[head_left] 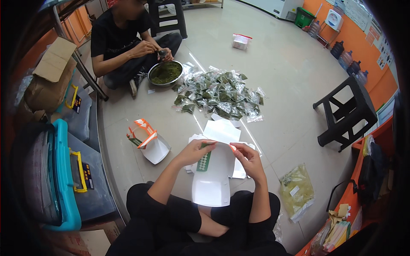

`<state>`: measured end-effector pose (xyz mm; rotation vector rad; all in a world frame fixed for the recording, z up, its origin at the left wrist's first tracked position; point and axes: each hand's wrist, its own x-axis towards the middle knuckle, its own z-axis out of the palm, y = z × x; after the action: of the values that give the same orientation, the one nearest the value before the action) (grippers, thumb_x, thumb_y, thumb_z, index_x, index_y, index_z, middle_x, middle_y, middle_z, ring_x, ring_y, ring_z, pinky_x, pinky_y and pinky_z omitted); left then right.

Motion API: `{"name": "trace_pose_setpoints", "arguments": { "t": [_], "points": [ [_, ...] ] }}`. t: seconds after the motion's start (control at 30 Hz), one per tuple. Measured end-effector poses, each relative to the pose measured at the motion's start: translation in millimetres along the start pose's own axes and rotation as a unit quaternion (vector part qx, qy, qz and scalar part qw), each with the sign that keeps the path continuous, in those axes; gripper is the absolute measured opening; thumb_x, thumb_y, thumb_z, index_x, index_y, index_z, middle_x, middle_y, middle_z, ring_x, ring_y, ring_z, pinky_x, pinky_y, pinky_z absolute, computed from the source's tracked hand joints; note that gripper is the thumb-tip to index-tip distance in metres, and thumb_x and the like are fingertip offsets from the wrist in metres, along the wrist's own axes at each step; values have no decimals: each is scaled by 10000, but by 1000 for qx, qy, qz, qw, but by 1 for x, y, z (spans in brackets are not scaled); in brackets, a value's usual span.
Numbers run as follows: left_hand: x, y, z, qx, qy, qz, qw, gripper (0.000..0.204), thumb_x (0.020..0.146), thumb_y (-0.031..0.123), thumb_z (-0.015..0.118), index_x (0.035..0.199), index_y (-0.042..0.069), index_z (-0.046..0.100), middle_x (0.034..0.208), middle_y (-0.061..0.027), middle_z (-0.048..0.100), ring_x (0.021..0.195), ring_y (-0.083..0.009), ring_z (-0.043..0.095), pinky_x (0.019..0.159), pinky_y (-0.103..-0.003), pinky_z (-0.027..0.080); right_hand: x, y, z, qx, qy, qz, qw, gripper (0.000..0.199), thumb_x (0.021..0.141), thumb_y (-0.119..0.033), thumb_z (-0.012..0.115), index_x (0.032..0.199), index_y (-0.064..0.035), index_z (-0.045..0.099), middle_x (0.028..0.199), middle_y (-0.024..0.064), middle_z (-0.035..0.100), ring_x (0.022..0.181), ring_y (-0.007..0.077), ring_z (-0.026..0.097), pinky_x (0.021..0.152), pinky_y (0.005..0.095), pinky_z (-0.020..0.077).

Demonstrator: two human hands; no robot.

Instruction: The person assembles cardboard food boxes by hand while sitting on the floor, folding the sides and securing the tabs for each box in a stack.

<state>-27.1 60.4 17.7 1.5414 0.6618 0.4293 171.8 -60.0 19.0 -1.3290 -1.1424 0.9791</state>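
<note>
Floor (277, 59) is shiny pale tile with faint seams, and you get long white light streaks (197, 62) reflecting off it. Bright orange wall (361, 46) down the right side, papers (383, 59) stuck on it plus a whiteboard (351, 11) further back. Black plastic stool (363, 102) on the right, second stool (182, 19) at the far end. White freezer (273, 6) at the back beside a green bin (304, 18). Orange shelf (376, 131) lower right, slanting table leg (90, 77) on the left.
</note>
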Motion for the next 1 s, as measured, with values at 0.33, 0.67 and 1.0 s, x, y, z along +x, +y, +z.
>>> {"name": "trace_pose_setpoints", "arguments": {
  "t": [0.33,0.67,1.0],
  "points": [
    [-2,-1,14,-87,-18,-33,995,290,940,244,528,1089,4,593,925,-9,640,814,-42,570,722,-189,451,6,19,20,6,93,-6,996,197,813,-167,692,813,14,616,696,17,604,642,61,540,593,213,430],
    [-45,12,-110,484,310,-49,817,930,656,369,781,1391,80,289,1443,-196,223,1283,-362,315,1055,-414,282,5,17,2,-50,183,-40,981,156,859,-119,641,791,13,593,666,-13,579,570,33,516,498,182,404],
    [-104,-96,-248,348,266,-336,834,1634,278,385,931,1411,115,-215,1496,-237,41,1370,-395,148,1117,-400,205,5,11,6,-133,186,-9,973,203,776,-221,694,797,-27,636,670,44,610,478,91,437,463,252,358]
  ]
}}
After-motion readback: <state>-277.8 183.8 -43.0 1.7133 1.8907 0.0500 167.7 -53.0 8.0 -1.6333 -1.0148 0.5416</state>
